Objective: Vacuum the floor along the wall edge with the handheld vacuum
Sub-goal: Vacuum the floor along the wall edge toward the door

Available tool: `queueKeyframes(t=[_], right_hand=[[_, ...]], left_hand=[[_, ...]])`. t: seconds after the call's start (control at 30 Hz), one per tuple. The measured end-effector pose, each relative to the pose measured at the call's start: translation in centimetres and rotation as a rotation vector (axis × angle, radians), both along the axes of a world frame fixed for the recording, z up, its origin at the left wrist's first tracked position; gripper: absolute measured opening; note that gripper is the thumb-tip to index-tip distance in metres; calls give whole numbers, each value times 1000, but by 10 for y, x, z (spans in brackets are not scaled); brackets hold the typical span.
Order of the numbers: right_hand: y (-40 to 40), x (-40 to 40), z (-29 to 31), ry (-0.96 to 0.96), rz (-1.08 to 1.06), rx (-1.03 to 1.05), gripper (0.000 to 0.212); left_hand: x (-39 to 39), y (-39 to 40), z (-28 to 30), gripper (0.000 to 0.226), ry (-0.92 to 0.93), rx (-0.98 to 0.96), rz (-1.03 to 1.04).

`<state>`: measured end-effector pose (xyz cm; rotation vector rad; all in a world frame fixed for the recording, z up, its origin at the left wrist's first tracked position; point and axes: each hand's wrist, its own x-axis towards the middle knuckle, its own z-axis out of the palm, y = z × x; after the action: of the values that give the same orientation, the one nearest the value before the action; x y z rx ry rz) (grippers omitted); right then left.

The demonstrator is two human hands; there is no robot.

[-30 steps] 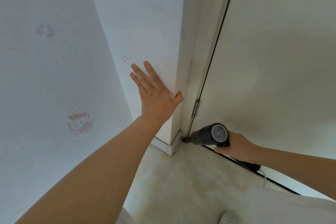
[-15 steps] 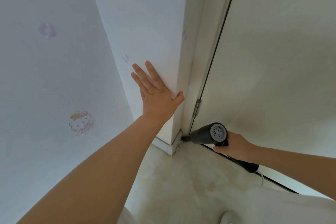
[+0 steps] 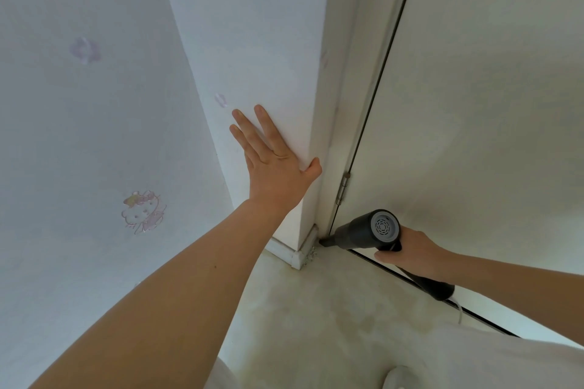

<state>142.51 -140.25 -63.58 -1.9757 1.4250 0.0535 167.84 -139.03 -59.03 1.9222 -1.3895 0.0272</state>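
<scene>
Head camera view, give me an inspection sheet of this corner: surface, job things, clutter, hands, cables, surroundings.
Surface: pale floor, some specks at the skirting corner.
Job's things: vacuum, nozzle low at the door frame foot.
Clutter: nothing seen.
Hands: left hand flat on the wall; right hand holds the vacuum grip.
Cables: white cord at the grip end.
Surroundings: door, hinge, cartoon sticker.

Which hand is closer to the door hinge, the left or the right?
Left. The left hand is flat on the wall, its thumb just left of the door hinge. The right hand grips the vacuum lower right.
</scene>
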Motion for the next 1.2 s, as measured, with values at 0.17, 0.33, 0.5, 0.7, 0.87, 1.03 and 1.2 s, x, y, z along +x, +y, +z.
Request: queueKeyframes(t=[0.17, 0.33, 0.5, 0.7, 0.87, 1.03, 1.2], right_hand=[[0, 2, 3, 2, -5, 38, 21], [3, 1, 6, 0, 8, 53, 16], [4, 4, 12, -62, -52, 95, 15], [5, 6, 9, -30, -9, 107, 19], [5, 1, 11, -22, -20, 126, 15], [7, 1, 11, -25, -15, 95, 19], [7, 3, 13, -14, 13, 138, 15]], left_hand=[[0, 0, 0, 123, 13, -17, -4], [0, 0, 0, 125, 9, -16, -5], [0, 0, -1, 125, 0, -17, 2], [0, -1, -2, 123, -6, -37, 13], [-1, -1, -3, 123, -15, -37, 26], [-2, -2, -3, 124, 16, -24, 17], [-3, -1, -3, 125, 15, -37, 27]])
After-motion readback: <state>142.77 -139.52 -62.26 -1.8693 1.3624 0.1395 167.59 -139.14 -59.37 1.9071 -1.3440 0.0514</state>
